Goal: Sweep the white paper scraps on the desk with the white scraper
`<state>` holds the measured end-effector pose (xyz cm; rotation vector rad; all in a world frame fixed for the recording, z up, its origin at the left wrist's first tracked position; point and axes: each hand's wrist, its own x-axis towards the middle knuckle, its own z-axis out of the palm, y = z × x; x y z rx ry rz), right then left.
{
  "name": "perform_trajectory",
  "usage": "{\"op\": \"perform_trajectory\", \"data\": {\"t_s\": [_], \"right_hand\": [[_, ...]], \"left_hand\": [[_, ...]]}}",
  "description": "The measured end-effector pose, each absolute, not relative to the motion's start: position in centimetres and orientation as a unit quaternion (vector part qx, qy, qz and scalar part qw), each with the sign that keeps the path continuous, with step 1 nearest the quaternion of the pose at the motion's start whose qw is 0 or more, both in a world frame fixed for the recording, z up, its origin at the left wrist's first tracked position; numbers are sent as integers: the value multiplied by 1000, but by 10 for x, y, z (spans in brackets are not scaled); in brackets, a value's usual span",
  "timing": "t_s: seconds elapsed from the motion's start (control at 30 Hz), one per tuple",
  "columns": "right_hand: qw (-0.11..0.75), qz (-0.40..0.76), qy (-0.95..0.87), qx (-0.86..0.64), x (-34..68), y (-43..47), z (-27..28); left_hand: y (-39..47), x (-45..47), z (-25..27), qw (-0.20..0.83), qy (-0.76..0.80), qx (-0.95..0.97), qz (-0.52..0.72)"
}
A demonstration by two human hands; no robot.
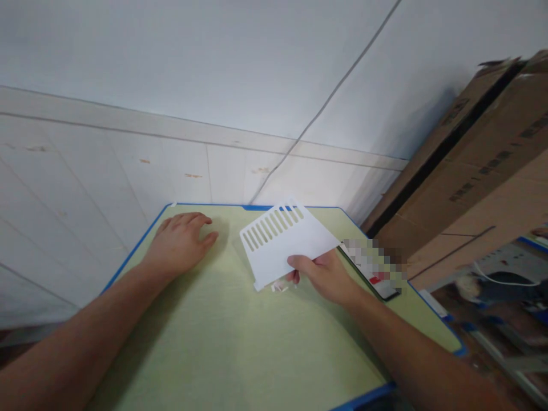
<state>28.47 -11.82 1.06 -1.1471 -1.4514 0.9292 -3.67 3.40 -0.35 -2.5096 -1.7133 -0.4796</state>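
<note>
A thin white sheet [291,242] with a row of long slots cut along its far side is tilted above the table. My right hand [323,274] pinches its near edge, thumb on top and fingers underneath. Small white scraps [282,285] show just below that edge; whether they lie on the table or hang from the sheet I cannot tell. My left hand [182,240] is at the left of the tabletop, palm down, fingers apart and curved, holding nothing.
The pale green table [205,342] has a blue rim and stands by a white wall [171,57]. A flat, dark-edged item [391,295], partly blurred out, lies at the right. Large cardboard boxes [479,154] lean beyond. A grey cable [319,111] runs down the wall.
</note>
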Motion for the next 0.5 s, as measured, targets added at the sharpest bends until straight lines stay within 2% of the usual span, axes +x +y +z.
{"op": "perform_trajectory", "data": {"t_s": [0.17, 0.37, 0.5], "right_hand": [[530, 330, -593, -509, 284, -118, 14], [517, 361, -597, -496, 284, -118, 13], [542, 327, -586, -507, 284, -116, 15]], "left_hand": [[37, -35, -10, 26, -556, -816, -155], [37, -38, -10, 29, -566, -810, -148], [36, -37, -9, 24, -567, -808, -158]]}}
